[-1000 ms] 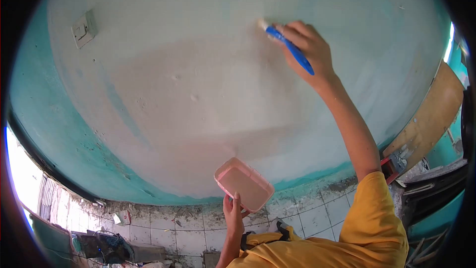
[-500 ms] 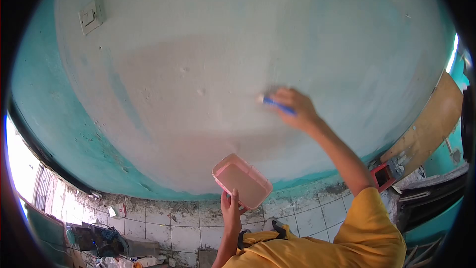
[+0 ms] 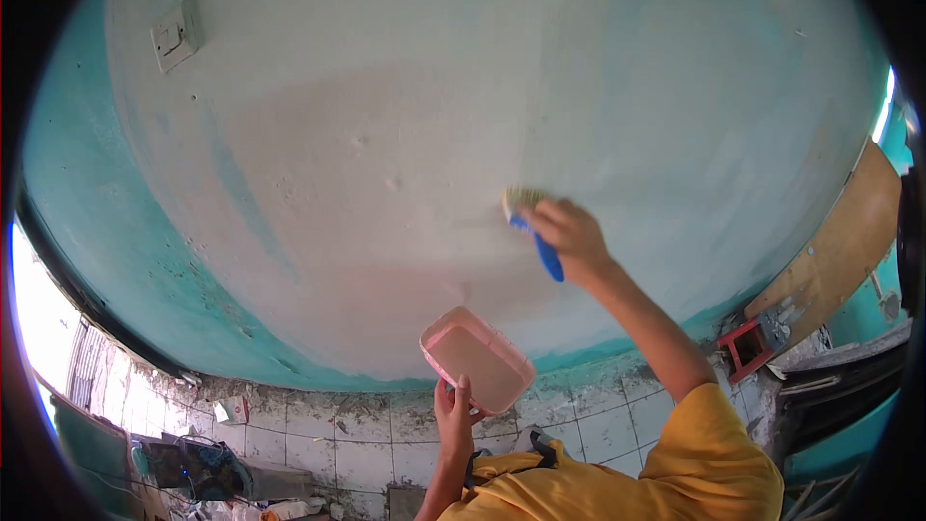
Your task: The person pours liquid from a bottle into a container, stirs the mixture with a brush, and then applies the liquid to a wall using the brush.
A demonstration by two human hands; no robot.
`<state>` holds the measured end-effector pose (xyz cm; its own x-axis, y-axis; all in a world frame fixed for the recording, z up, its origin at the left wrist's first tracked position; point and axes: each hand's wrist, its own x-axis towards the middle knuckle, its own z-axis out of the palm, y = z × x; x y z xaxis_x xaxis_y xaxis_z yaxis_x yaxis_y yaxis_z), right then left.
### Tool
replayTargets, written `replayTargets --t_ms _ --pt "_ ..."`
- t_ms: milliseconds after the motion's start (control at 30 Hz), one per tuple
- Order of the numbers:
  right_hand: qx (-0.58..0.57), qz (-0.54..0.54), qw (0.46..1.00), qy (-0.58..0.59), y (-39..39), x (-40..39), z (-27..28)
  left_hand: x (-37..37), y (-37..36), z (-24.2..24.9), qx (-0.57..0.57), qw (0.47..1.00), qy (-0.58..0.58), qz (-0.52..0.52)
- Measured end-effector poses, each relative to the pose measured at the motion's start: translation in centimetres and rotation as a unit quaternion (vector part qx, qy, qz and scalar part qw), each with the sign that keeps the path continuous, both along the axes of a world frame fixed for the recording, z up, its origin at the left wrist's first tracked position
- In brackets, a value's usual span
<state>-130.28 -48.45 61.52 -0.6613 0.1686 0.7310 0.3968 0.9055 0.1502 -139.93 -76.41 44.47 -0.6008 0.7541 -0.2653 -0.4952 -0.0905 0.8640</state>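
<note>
My right hand (image 3: 571, 239) grips a paintbrush (image 3: 548, 256) with a blue handle and pale bristles. The bristles are at the wall (image 3: 386, 222), which carries a whitish, uneven coat over turquoise. Down in front of my body, my left hand (image 3: 455, 410) holds a pink plastic tub (image 3: 482, 359) by its near edge, thumb over the rim. Pale paint shows inside the tub. The tub is below and to the left of the brush, apart from it.
A light switch (image 3: 175, 36) is set in the wall at upper left. White tiles (image 3: 362, 468) cover the dirty floor. Clutter (image 3: 198, 468) lies at lower left. A red stool-like object (image 3: 745, 347) and a brown board (image 3: 839, 232) are on the right.
My right hand has moved slightly down, and the brush has turned so its bristles point upward and its handle hangs lower. The tub has shifted slightly right and down in view.
</note>
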Motion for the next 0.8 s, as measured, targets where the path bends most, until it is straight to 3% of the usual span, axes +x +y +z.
replayTargets --t_ms 67,133,200,333,433,533,667,800 --pt "-0.051 -0.005 0.998 -0.045 -0.1 0.3 -2.4 0.0 -0.1 0.0 -0.008 1.000 0.004 -0.007" --pt "-0.100 -0.012 0.991 -0.089 -0.3 0.4 -1.5 0.0 0.0 0.2 -0.014 1.000 0.011 -0.006" --pt "-0.066 0.023 0.997 -0.027 1.0 0.5 2.1 -0.1 0.3 -0.2 -0.012 1.000 0.011 -0.010" --pt "0.060 -0.022 0.988 0.140 0.7 -0.2 13.0 0.0 0.7 -0.5 -0.019 0.999 0.018 -0.022" --pt "0.126 -0.036 0.969 0.210 0.1 -0.7 14.5 0.2 0.8 -0.3 -0.017 1.000 0.012 -0.024" --pt "0.126 -0.027 0.979 0.156 1.0 -0.5 8.2 0.4 0.8 0.1 -0.015 1.000 0.001 -0.017" --pt "-0.023 -0.023 0.999 0.036 0.0 0.2 -4.6 0.0 0.8 -0.2 -0.020 1.000 0.001 -0.011" --pt "-0.121 0.013 0.991 -0.046 -0.2 1.3 -9.3 -0.2 0.6 -0.1 -0.023 1.000 0.007 -0.004"
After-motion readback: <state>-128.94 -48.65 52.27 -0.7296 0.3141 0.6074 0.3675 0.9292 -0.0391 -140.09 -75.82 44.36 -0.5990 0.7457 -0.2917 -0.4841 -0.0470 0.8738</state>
